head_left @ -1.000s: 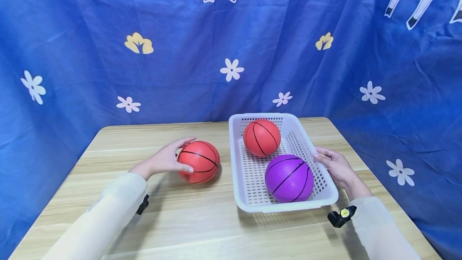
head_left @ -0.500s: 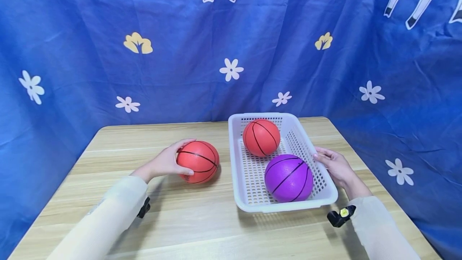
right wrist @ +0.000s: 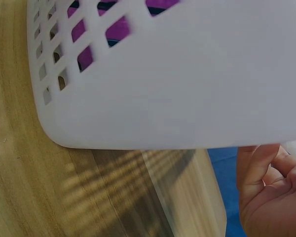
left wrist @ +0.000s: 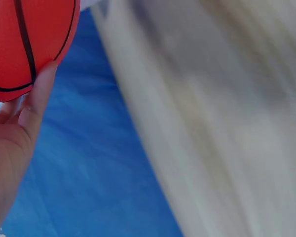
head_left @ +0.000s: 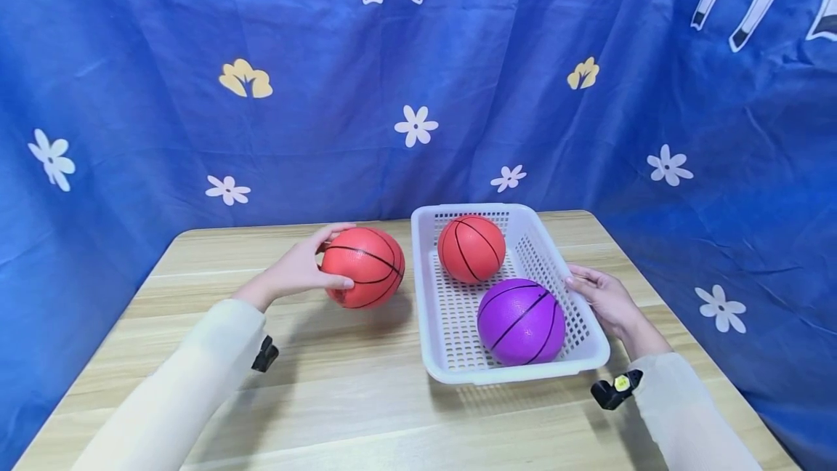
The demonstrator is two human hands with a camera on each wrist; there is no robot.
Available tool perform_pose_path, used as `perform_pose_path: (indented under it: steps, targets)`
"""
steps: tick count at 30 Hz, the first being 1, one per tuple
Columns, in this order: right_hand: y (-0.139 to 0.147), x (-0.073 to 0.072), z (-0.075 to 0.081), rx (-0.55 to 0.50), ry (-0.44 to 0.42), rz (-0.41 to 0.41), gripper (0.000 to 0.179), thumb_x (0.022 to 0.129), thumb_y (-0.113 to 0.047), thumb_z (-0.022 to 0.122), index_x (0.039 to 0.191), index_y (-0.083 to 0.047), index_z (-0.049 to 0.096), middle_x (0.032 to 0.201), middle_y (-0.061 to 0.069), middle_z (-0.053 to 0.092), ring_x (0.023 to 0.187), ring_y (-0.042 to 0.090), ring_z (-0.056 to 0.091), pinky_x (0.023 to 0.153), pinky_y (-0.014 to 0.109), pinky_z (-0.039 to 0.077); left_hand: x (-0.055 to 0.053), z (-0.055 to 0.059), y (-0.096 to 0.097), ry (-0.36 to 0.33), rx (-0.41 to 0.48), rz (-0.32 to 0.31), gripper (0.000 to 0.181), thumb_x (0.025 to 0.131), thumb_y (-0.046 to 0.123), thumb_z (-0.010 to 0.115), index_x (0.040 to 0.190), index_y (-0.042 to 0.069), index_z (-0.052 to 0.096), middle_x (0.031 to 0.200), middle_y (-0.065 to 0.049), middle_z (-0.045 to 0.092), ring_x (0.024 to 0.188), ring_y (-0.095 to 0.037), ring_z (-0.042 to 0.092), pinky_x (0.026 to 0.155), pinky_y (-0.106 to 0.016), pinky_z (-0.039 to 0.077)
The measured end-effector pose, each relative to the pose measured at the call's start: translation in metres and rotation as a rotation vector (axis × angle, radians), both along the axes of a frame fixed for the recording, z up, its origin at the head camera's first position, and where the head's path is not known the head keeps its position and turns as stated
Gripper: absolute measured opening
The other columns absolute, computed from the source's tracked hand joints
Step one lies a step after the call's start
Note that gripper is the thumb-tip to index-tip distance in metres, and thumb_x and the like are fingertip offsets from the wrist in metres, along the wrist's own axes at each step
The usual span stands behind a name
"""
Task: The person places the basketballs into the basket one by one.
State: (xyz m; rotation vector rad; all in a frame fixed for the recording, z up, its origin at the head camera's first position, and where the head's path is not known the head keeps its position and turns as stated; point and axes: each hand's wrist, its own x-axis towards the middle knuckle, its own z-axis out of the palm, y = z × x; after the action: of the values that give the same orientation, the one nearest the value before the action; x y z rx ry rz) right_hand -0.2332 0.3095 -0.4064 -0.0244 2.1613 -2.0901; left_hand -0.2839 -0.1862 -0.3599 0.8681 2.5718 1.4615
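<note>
My left hand (head_left: 297, 266) grips a red toy basketball (head_left: 366, 267) from its left side, thumb in front and fingers behind. The ball hangs just above the table, left of the basket, with its shadow below. In the left wrist view, the thumb presses on the same red ball (left wrist: 32, 44). My right hand (head_left: 608, 304) pinches the right rim of a white plastic basket (head_left: 428, 325). Inside the basket, another red basketball (head_left: 472, 249) lies at the back and a purple basketball (head_left: 522, 322) at the front. The right wrist view has the right hand (right wrist: 274, 185) at the basket's rim.
The light wooden table (head_left: 353, 413) carries the basket right of its middle. A blue curtain (head_left: 314, 151) with printed flowers hangs behind the table and along its sides. A black wrist camera (head_left: 264, 353) sits under the left sleeve, another camera (head_left: 615, 389) by the right.
My left hand has lifted the red basketball off the table, up and slightly to the right. The right hand and the basket have stayed in place.
</note>
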Motion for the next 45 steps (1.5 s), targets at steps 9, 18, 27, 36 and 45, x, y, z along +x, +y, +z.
perform_pose_path:
  steps: [9, 18, 27, 36, 45]
  targets:
    - [0.000, 0.000, 0.000, 0.007, -0.003, -0.002, 0.054, 0.086, -0.019, 0.053, 0.130, 0.004, 0.030, 0.116, 0.021, 0.048, 0.097, 0.029, 0.053, 0.075, 0.038, 0.045, 0.012, 0.051, 0.039, -0.021, 0.067, -0.084, 0.078, 0.062, 0.015, 0.078, 0.128, 0.017, 0.035, 0.115, -0.009, 0.042, 0.100, -0.026, 0.048, 0.070, -0.036, 0.048]
    - [0.000, -0.001, -0.002, 0.006, -0.007, 0.000, 0.051, 0.087, -0.019, 0.052, 0.130, 0.002, 0.032, 0.118, 0.021, 0.047, 0.098, 0.029, 0.052, 0.076, 0.039, 0.045, 0.016, 0.063, 0.077, -0.009, 0.084, -0.140, 0.078, 0.061, 0.010, 0.077, 0.127, 0.013, 0.036, 0.112, -0.008, 0.044, 0.099, -0.022, 0.047, 0.070, -0.032, 0.048]
    - [0.000, -0.002, -0.001, 0.001, -0.005, -0.012, 0.053, 0.087, -0.020, 0.052, 0.130, 0.002, 0.032, 0.117, 0.018, 0.049, 0.099, 0.027, 0.052, 0.077, 0.037, 0.044, 0.015, 0.056, 0.105, -0.015, 0.051, -0.163, 0.078, 0.061, 0.015, 0.078, 0.127, 0.017, 0.037, 0.111, -0.002, 0.047, 0.098, -0.018, 0.045, 0.073, -0.033, 0.046]
    - [-0.001, -0.002, -0.001, -0.013, -0.006, -0.014, 0.050, 0.087, -0.018, 0.051, 0.129, 0.002, 0.033, 0.118, 0.021, 0.046, 0.099, 0.027, 0.052, 0.077, 0.037, 0.044, 0.012, 0.048, 0.124, -0.004, -0.006, -0.190, 0.078, 0.060, 0.019, 0.078, 0.127, 0.016, 0.038, 0.107, -0.001, 0.051, 0.097, -0.017, 0.047, 0.075, -0.033, 0.044]
    - [-0.001, -0.003, -0.001, -0.040, -0.015, -0.012, 0.052, 0.087, -0.017, 0.051, 0.130, 0.004, 0.030, 0.117, 0.020, 0.048, 0.099, 0.027, 0.052, 0.077, 0.037, 0.044, 0.009, 0.039, 0.137, 0.008, -0.019, -0.233, 0.077, 0.060, 0.018, 0.078, 0.126, 0.014, 0.038, 0.114, -0.001, 0.047, 0.100, -0.016, 0.047, 0.077, -0.030, 0.044]
